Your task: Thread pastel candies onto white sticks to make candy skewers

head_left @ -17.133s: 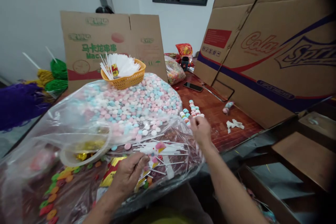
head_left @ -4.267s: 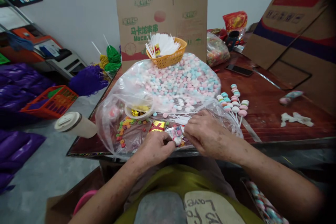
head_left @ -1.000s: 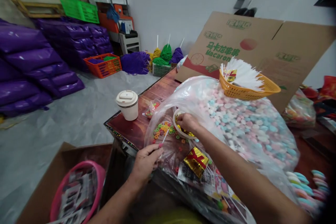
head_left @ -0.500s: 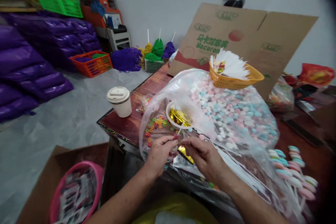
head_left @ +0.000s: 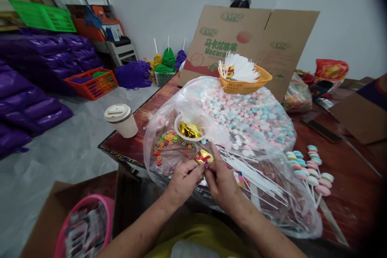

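A small gold-and-red foil wrapper (head_left: 203,157) is held up between my two hands over the near edge of the table. My left hand (head_left: 185,179) pinches its lower left side between thumb and fingers. My right hand (head_left: 223,181) grips its right edge, thumb low and index finger stretched up along it. Just beyond stands a white bowl (head_left: 199,138) with gold foil pieces (head_left: 189,129) in it. Colourful ring candies (head_left: 165,144) lie left of the bowl. Thin white sticks (head_left: 256,173) are spread to the right of my right hand.
A clear plastic bag (head_left: 181,92) with pastel candies (head_left: 242,117) covers the table's middle. Behind it are a yellow basket (head_left: 242,86) of white sticks and a cardboard sheet (head_left: 254,40). A lidded cup (head_left: 122,121) stands left; candy skewers (head_left: 313,169) lie right. A pink tub (head_left: 110,209) sits below.
The view has turned to the right. Earlier a small stick with something pink was between my fingertips; now the gold-and-red foil wrapper is there.
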A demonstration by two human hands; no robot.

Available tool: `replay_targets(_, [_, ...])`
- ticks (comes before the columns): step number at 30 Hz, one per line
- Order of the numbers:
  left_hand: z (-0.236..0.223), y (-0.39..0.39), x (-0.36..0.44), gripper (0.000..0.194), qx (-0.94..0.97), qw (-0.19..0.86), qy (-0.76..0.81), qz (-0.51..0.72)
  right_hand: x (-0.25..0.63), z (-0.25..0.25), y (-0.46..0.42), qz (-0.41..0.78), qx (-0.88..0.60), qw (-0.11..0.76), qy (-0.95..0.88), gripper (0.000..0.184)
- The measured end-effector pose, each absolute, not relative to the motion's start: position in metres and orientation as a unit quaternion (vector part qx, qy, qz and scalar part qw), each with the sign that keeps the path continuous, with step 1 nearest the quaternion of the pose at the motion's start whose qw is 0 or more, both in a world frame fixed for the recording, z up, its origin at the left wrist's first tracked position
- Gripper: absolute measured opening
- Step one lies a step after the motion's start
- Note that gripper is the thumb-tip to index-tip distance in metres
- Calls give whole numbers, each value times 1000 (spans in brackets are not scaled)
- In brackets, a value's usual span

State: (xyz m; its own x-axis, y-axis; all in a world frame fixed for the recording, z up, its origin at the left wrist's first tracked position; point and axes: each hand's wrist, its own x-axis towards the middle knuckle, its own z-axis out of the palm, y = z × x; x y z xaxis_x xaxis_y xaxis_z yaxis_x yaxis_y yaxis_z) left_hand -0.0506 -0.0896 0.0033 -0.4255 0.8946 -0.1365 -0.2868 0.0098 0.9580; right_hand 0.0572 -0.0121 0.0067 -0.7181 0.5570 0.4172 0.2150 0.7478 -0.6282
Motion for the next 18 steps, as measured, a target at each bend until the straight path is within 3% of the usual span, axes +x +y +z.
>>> replay_targets(3, [8, -89, -49, 32, 208, 495, 497, 682, 58, 1, -18, 302, -242, 394, -833, 52])
replay_targets(7, [11, -95, -59, 32, 155, 627, 442, 623, 67, 20, -14, 369, -138, 284, -874, 25])
replay_targets(11, [12, -101, -69, 40, 149, 721, 363, 571, 70, 38, -9, 330, 13, 278, -902, 29])
replay_targets(15, [17, -98, -68, 45, 121, 678, 351, 634, 59, 28, -15, 281, -27, 323, -903, 10])
replay_targets(18, [17, -93, -61, 48, 76, 605, 395, 688, 53, 14, -15, 161, -105, 369, -910, 17])
